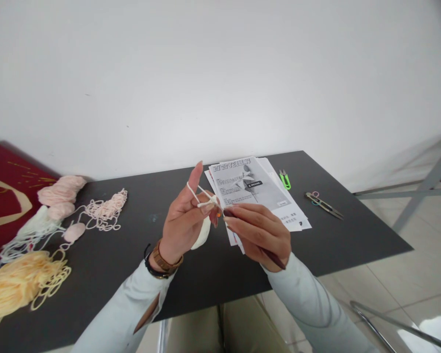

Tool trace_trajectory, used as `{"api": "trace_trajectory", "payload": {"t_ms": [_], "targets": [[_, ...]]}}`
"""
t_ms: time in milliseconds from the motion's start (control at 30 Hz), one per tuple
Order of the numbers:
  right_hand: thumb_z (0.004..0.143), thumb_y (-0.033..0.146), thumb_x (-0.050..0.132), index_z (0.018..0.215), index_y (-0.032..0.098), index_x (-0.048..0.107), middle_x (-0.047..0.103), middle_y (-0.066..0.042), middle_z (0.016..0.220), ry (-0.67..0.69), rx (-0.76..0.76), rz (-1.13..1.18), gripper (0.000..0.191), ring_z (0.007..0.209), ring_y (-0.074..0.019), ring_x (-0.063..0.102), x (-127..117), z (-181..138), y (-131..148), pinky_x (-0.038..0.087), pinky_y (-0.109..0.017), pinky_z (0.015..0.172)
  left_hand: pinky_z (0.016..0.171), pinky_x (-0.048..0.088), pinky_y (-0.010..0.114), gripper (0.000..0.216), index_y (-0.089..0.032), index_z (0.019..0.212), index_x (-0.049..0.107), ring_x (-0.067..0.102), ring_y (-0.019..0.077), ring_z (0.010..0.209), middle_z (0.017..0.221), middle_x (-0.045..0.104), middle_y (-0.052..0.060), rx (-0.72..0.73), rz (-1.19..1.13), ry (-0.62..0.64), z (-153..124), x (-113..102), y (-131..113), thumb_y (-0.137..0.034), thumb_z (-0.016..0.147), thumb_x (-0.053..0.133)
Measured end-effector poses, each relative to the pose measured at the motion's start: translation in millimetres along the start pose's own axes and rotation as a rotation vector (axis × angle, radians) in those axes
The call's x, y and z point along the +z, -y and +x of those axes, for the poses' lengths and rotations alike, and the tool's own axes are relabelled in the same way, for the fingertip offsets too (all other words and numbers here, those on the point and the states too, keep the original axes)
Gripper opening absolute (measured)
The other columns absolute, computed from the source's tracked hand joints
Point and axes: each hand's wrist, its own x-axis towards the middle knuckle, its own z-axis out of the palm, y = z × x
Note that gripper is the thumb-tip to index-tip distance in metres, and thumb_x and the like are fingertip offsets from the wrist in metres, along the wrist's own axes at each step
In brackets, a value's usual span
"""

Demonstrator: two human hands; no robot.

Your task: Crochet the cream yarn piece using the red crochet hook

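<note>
My left hand (185,215) has its index finger raised, with white yarn (194,192) looped around it and stretched to the pinching thumb and fingers. A small knotted piece of this yarn sits at the fingertips. My right hand (262,233) is closed around a crochet hook, whose dark brown handle (274,259) sticks out below the palm. Its tip meets the yarn beside my left fingertips, mostly hidden by fingers. A tiny orange spot shows there, too small to name. Partly behind my left hand is a white ball of yarn (202,234).
Printed sheets (252,184) lie beyond my hands on the dark table (132,274). Green thread snips (284,180) and metal scissors (323,205) are at the right. Pink yarn (62,193), yellow yarn (18,282) and a red bag (7,191) occupy the left.
</note>
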Motion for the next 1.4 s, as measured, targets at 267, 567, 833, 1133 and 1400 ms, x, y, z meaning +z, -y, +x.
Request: {"api": "trace_trajectory", "payload": {"t_ms": [267,567,833,1133,1400], "targets": [[0.087,0.012,0.060,0.105,0.014,0.069,0.075,-0.010,0.093,0.018,-0.154,-0.278,0.021,0.091,-0.0200,0.070,5.3,-2.2,2.4,0.062,-0.038,0.089,0.052,0.040,0.019,0.066,-0.023,0.141,0.048,0.044,0.0088,0.053,0.061,0.055,-0.002,-0.255,-0.214,-0.133,-2.9,10.9,-3.7,-0.011,0.077,0.056],[0.086,0.011,0.062,0.104,0.015,0.070,0.074,-0.008,0.089,0.032,-0.136,-0.404,0.021,0.084,-0.0175,0.068,10.2,-1.8,14.1,0.062,-0.030,0.079,0.060,0.045,0.024,0.070,-0.032,0.145,0.042,0.048,0.0111,0.061,0.065,0.053,-0.003,0.072,0.079,-0.097,-5.5,6.4,0.0,-0.015,0.081,0.065],[0.082,0.002,0.059,0.119,0.011,0.064,0.072,-0.014,0.095,-0.018,0.062,-0.052,0.039,0.083,-0.0202,0.067,11.4,-5.0,11.8,0.059,-0.034,0.068,0.053,0.043,0.024,0.065,-0.029,0.142,0.047,0.049,0.0119,0.056,0.060,0.053,-0.003,0.136,0.259,-0.058,-2.9,-10.1,6.7,-0.013,0.081,0.066],[0.080,0.002,0.065,0.112,0.020,0.069,0.072,-0.008,0.088,-0.168,0.224,0.113,0.037,0.075,-0.0167,0.067,8.6,2.2,16.9,0.057,-0.030,0.063,0.040,0.035,0.020,0.060,-0.021,0.130,0.061,0.043,0.0083,0.045,0.055,0.058,-0.001,0.032,0.121,-0.091,2.7,-4.4,-2.5,-0.017,0.072,0.071],[0.086,0.011,0.062,0.098,0.020,0.072,0.074,-0.005,0.082,-0.180,0.424,0.322,0.018,0.071,-0.0160,0.067,-3.5,17.9,9.6,0.055,-0.029,0.060,0.040,0.021,0.022,0.063,-0.017,0.125,0.066,0.032,0.0084,0.042,0.042,0.046,-0.004,-0.186,0.004,-0.054,5.2,-12.5,-5.9,-0.007,0.062,0.066]]}}
